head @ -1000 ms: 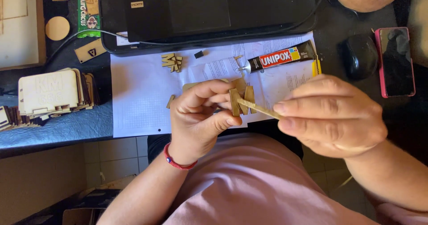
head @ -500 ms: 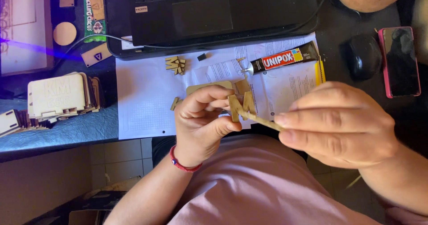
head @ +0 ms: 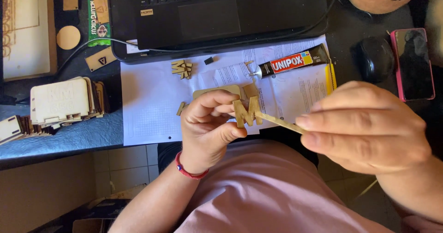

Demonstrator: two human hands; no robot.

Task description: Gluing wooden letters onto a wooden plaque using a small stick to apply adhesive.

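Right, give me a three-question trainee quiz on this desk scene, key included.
1. True or false: the left hand pinches a wooden letter piece.
2. What does the right hand hold against that piece? A) thin wooden stick B) scissors C) pen
3. Where does the glue tube lie: on the white paper sheet or on the laptop?

Key: 1 true; 2 A; 3 on the paper.

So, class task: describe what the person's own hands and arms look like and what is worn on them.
Both forearms are bare, with no sleeves, gloves or rings visible. The left hand has a thin red cord bracelet with a small dark bead around the wrist. The right hand shows nothing worn; its wrist runs out of frame.
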